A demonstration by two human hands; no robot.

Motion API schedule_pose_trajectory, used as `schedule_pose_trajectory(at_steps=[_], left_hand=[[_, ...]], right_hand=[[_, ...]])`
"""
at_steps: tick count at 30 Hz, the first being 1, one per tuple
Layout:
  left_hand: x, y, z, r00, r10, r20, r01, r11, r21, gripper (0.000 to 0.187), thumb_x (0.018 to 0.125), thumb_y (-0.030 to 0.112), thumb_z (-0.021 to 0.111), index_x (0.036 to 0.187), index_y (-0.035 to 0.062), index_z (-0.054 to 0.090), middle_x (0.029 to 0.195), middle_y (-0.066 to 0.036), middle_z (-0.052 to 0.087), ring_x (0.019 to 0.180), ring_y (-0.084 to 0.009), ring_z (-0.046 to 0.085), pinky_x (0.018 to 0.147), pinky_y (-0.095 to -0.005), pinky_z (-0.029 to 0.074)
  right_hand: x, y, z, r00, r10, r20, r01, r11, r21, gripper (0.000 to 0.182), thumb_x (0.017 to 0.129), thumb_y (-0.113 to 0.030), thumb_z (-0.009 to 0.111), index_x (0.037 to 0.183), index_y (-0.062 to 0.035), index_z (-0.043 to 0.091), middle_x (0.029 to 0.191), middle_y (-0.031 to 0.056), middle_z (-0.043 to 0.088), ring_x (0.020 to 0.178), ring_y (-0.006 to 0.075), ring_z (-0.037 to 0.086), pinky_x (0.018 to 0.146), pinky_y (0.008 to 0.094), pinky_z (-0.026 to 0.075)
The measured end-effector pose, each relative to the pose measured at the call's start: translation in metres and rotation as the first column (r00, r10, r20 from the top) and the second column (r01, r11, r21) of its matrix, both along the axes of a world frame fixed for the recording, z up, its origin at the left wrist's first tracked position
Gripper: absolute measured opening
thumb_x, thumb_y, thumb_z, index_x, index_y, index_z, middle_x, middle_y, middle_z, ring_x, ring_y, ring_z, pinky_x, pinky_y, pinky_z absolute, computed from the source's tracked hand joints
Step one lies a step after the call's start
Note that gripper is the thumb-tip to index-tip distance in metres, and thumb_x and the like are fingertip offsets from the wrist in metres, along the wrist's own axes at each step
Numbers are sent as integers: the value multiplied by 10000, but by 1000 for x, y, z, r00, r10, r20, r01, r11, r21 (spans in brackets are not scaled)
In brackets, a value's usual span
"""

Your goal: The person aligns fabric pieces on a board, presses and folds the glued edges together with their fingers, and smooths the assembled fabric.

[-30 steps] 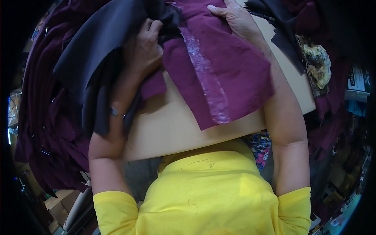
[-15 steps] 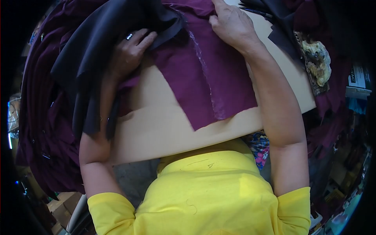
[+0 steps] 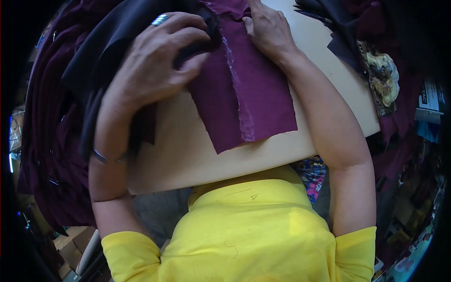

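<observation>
A purple cloth piece (image 3: 268, 98) lies on the pale board, with a whitish, thread-flecked strip running down its length. My right hand (image 3: 272, 33) is at its upper right edge; the thumb and forefinger close on the cloth, which is bunched there, and the fingertips are partly cut off by the top of the view. My left hand (image 3: 159, 58), with a ring on one finger, is over the cloth's left side. Its fingers are bent and apart from the thumb. Dark cloth (image 3: 103, 51) lies behind and beside this hand, partly hidden by it.
The pale board (image 3: 174, 155) reaches close to my yellow shirt (image 3: 244, 221). A heap of purple cloth (image 3: 51, 122) hangs at the left. Dark scissor-like blades (image 3: 312, 14), more dark cloth (image 3: 345, 51) and a crumpled yellowish lump (image 3: 385, 77) sit at the right.
My left hand has come out from under the dark cloth and moved up and toward the purple piece. My right hand and the purple piece have shifted slightly left.
</observation>
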State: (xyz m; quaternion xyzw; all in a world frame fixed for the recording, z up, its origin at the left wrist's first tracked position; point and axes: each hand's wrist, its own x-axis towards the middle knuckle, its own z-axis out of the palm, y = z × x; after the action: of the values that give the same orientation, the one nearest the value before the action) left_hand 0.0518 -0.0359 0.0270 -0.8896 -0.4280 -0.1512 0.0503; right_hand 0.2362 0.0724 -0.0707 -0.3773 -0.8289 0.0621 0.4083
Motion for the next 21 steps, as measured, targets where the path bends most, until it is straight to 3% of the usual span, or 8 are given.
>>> schedule_pose_trajectory(at_steps=[3,5,9,10,13,14,17,21], left_hand=[[31,-7,-36,967,145,210,-150,989,12,107,770,48,644,850,3,588,874,-117,589,838,-305,597,746,-369,490],[21,3,-72,951,205,233,-204,979,-30,116,793,60,634,871,-5,577,905,-129,577,856,-314,588,750,-370,486],[13,8,-88,958,148,244,-175,980,95,278,826,113,593,1066,-9,522,1115,-170,508,1011,-338,540,850,-389,473],[9,9,-90,969,162,188,-167,986,11,398,849,197,587,1172,-14,488,1234,-194,463,1133,-361,479,954,-399,422],[13,6,-91,970,201,135,-201,979,-14,482,861,288,575,1213,-24,470,1290,-211,432,1204,-364,424,1012,-406,373],[13,5,-91,970,212,118,-209,977,-40,503,880,295,555,1273,8,428,1329,-183,405,1248,-340,393,1023,-397,365],[11,2,-92,973,215,89,-209,975,-68,598,874,381,547,1322,20,387,1386,-187,349,1284,-362,341,1050,-412,329],[13,-5,-88,965,260,-41,-263,957,-119,756,837,528,523,1381,44,320,1443,-183,271,1319,-390,272,1095,-440,233]], right_hand=[[1,-8,7,998,29,-56,-33,997,-68,749,729,35,525,1409,-40,220,968,307,586,789,433,595,736,472,475],[2,-11,12,997,23,-71,-33,988,-152,754,730,39,537,1409,-43,219,1001,310,579,825,446,588,758,470,472],[4,-5,2,991,46,-125,-62,990,-124,745,740,27,561,1404,-60,233,991,307,582,877,461,576,786,467,464],[4,1,-1,986,72,-147,-83,994,-74,741,742,21,568,1401,-66,240,981,308,584,889,463,574,790,467,462],[4,9,7,972,-35,-231,3,991,-137,723,749,10,583,1390,-85,264,938,302,595,891,464,575,794,468,455],[5,6,11,964,-93,-250,14,954,-299,685,769,-16,586,1379,-106,289,889,293,604,883,452,584,794,471,451],[12,-16,36,974,-198,-113,112,846,-521,681,783,-57,601,1385,-128,290,860,284,607,872,442,591,781,471,456],[26,-30,21,987,-116,111,147,933,-329,676,798,-76,596,1395,-146,287,811,278,609,779,436,603,715,476,474]])
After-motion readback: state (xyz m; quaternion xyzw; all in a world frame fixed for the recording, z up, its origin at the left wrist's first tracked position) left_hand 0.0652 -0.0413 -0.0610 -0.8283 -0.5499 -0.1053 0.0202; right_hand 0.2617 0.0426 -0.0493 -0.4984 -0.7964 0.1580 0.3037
